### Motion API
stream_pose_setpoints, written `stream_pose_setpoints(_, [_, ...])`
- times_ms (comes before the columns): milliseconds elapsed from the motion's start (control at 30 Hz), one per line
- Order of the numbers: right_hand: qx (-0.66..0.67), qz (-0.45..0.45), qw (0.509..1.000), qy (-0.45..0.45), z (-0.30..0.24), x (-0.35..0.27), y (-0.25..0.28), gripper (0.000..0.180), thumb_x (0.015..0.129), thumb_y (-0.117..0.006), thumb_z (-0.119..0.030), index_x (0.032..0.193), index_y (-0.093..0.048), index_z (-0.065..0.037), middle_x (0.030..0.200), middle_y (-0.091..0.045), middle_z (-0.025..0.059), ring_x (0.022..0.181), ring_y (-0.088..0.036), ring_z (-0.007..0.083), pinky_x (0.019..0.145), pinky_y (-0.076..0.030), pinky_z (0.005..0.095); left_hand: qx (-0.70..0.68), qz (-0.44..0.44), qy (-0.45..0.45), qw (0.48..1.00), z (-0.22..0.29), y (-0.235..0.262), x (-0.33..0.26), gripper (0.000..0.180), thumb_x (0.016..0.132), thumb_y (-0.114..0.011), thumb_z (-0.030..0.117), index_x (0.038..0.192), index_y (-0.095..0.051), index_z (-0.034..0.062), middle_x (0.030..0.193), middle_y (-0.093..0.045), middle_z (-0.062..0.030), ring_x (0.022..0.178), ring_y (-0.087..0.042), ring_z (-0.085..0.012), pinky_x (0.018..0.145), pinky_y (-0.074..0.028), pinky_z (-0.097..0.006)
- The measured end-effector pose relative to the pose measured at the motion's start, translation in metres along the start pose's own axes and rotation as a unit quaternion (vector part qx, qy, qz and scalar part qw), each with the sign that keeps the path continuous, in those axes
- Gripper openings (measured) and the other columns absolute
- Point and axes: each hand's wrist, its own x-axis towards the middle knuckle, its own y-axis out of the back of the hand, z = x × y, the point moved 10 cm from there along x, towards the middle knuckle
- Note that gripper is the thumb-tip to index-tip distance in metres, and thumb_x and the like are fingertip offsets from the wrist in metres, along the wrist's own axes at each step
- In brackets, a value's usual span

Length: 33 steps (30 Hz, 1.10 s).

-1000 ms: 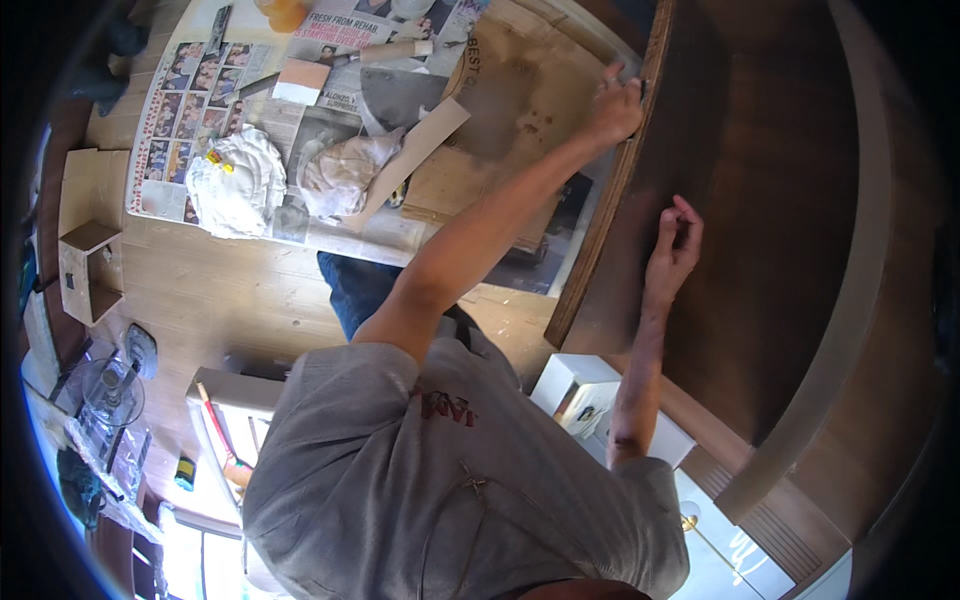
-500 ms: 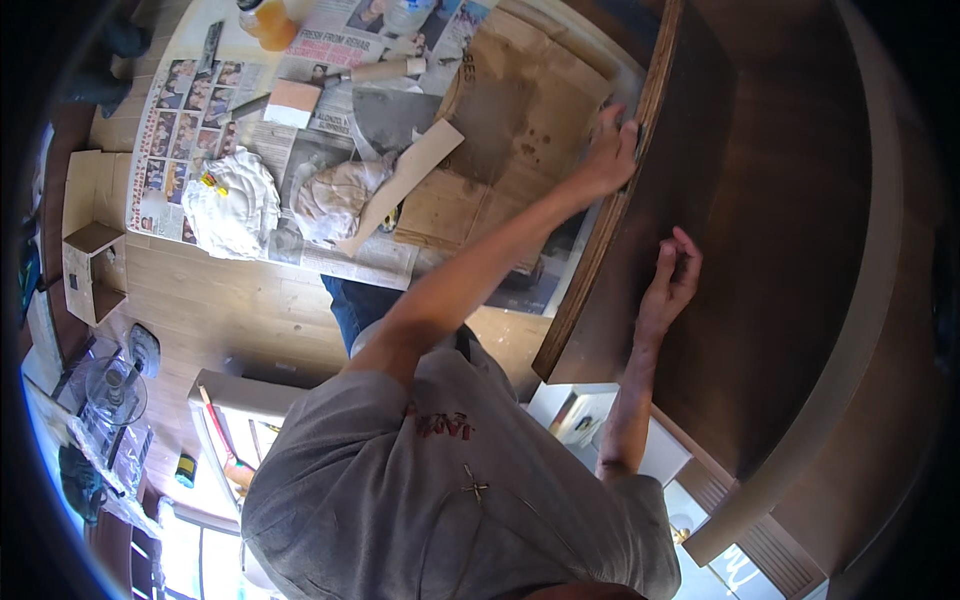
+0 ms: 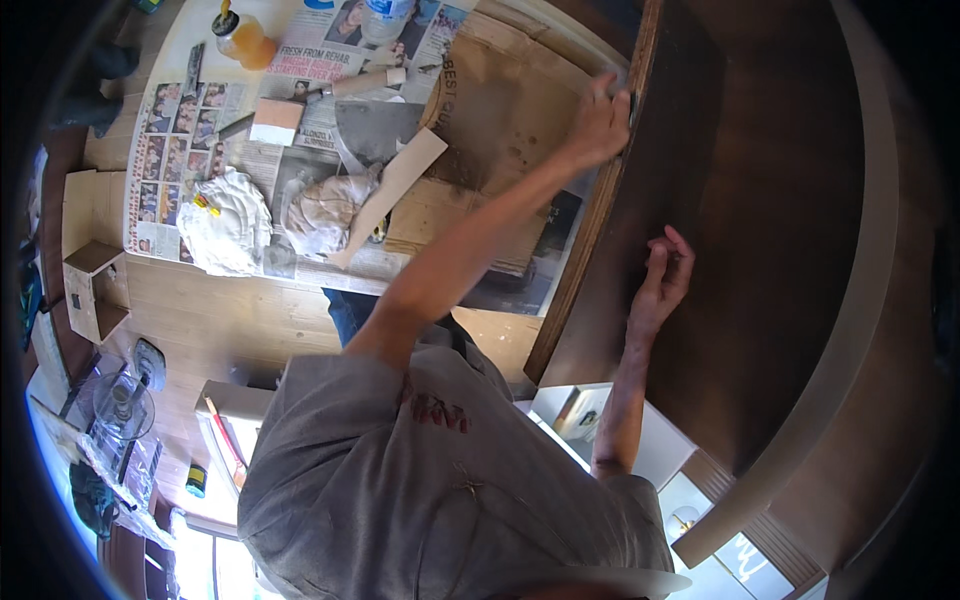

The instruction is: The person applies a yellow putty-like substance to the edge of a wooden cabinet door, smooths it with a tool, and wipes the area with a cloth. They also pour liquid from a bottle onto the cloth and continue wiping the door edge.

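Observation:
A large dark brown panel (image 3: 760, 260) with a worn wooden edge (image 3: 580, 270) stands at the right of the table. My left hand (image 3: 598, 125) reaches across to that edge, fingers bent over it and pressed close. Whatever lies under those fingers is too small and hidden to name. Lower down, my right hand (image 3: 660, 280) is held in front of the panel's dark face, fingers loosely curled and apart, nothing visible in them. I cannot tell whether it touches the panel. Stained flat cardboard (image 3: 500, 110) lies beside my left forearm.
Newspaper (image 3: 180, 140) covers the table. On it are a jar of orange liquid (image 3: 245, 42), a wooden-handled tool (image 3: 368, 82), a white cloth (image 3: 225, 225), a crumpled stained rag (image 3: 325, 212) and a cardboard strip (image 3: 395, 190). A fan (image 3: 125, 405) stands on the floor at left.
My left hand has slid farther away along the panel's edge. My right hand keeps about the same pose by the panel. The whole view has shifted slightly.

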Motion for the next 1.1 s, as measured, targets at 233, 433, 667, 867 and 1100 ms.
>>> stream_pose_setpoints(233, [-0.040,-0.001,0.999,0.010,-0.003,0.001,-0.002,0.024,0.104,-0.060,-0.012,0.125,-0.062,-0.001,0.098,-0.058,0.0007,0.093,-0.053,0.0087,0.089,-0.045,0.0245,-0.019,0.028,-0.018,0.999,0.002,0.001,-0.009,0.063,0.109,-0.032,0.039,0.149,-0.024,-0.0085,0.141,-0.039,-0.0406,0.138,-0.034,-0.0535,0.117,-0.028,-0.053])
stream_pose_setpoints(433, [-0.032,0.003,0.999,0.005,0.001,0.001,-0.001,0.023,0.104,-0.060,-0.012,0.124,-0.062,-0.001,0.098,-0.058,0.0005,0.093,-0.052,0.0091,0.089,-0.045,0.0253,-0.002,0.027,-0.001,1.000,0.020,0.009,0.001,0.065,0.109,-0.033,0.039,0.150,-0.021,-0.0087,0.141,-0.040,-0.0403,0.137,-0.038,-0.0530,0.117,-0.029,-0.050])
stream_pose_setpoints(667, [-0.040,-0.003,0.999,0.010,-0.001,0.001,0.001,0.023,0.104,-0.060,-0.011,0.124,-0.061,-0.001,0.098,-0.057,0.0000,0.093,-0.052,0.0092,0.088,-0.044,0.0257,-0.050,0.042,0.004,0.998,0.013,0.009,0.015,0.064,0.109,-0.035,0.038,0.148,-0.025,-0.0123,0.149,-0.033,-0.0378,0.143,-0.031,-0.0515,0.118,-0.028,-0.051])
stream_pose_setpoints(867, [-0.023,-0.002,1.000,-0.001,-0.001,-0.001,-0.002,0.023,0.103,-0.059,-0.010,0.125,-0.060,-0.001,0.097,-0.056,0.0002,0.092,-0.051,0.0091,0.087,-0.044,0.0243,-0.077,0.044,0.053,0.995,0.015,0.012,0.036,0.066,0.108,-0.035,0.041,0.150,-0.026,-0.0084,0.151,-0.033,-0.0358,0.142,-0.032,-0.0523,0.119,-0.026,-0.053])
stream_pose_setpoints(1100, [-0.028,0.005,1.000,-0.007,-0.002,0.001,-0.003,0.024,0.103,-0.059,-0.009,0.126,-0.059,-0.001,0.097,-0.056,0.0001,0.091,-0.051,0.0086,0.087,-0.044,0.0244,-0.073,0.041,0.044,0.995,0.006,0.005,0.072,0.063,0.109,-0.031,0.042,0.149,-0.029,-0.0080,0.147,-0.039,-0.0350,0.141,-0.036,-0.0499,0.119,-0.027,-0.049])
